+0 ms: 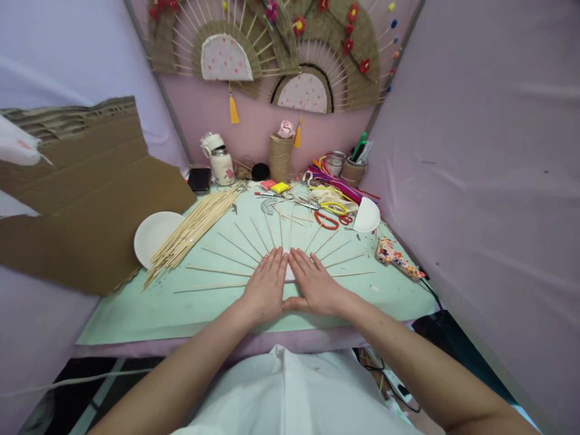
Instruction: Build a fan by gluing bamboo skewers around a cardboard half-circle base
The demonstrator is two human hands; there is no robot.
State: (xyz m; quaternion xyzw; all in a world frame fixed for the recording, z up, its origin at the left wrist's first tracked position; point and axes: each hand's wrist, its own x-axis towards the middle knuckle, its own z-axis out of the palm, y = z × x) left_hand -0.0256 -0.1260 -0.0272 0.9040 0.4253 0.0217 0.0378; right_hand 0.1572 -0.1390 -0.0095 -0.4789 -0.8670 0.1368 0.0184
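Note:
Both hands lie flat, side by side, on a small white paper piece (289,273) at the middle of the table. My left hand (267,287) has its fingers stretched forward over the left part of the paper. Over the right part rests my right hand (315,284), its thumb reaching across to my left hand. Thin wooden sticks (226,272) fan out from under the hands to the left, front and right. Most of the paper and the sticks' inner ends are hidden beneath my palms and fingers.
A bundle of sticks (193,235) overlaps a paper plate (156,235) on the left, beside large cardboard (90,223). Scissors (326,220), a white half-disc (367,215) and a patterned glue gun (399,258) lie right. A bottle (222,164) and twine roll (281,158) stand behind.

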